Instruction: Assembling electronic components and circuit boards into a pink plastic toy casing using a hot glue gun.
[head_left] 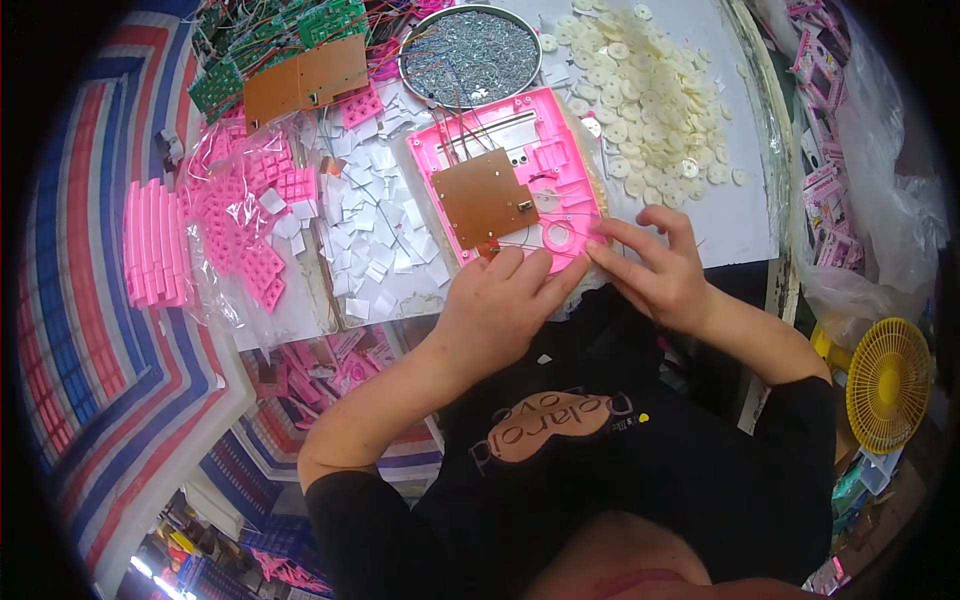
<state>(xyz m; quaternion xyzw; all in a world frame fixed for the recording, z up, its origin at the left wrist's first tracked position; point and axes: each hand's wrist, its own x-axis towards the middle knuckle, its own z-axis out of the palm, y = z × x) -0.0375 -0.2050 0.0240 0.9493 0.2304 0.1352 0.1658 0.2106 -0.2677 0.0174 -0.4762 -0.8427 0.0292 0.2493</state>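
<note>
Well, casing: a pink tray-like shell (pixel 572 178) lies open on the white table (pixel 742 228), in front of the person.
Board: a brown panel (pixel 483 205) sits over the casing's left part, wires (pixel 462 133) running up from it.
Ring: a pink circle (pixel 559 221) shows near the casing's lower right corner.
Left hand: fingers curled (pixel 500 305) at the casing's lower edge, by the board; whether they grip is unclear.
Right hand: thumb and forefinger close together (pixel 655 268) at the lower right corner; cannot tell what, if anything, is between them.
Beyond: a round tin (pixel 541 62) of small metal bits; cream discs (pixel 660 110) to its right.
Left side: white squares (pixel 375 215), then pink keypads (pixel 262 275).
</note>
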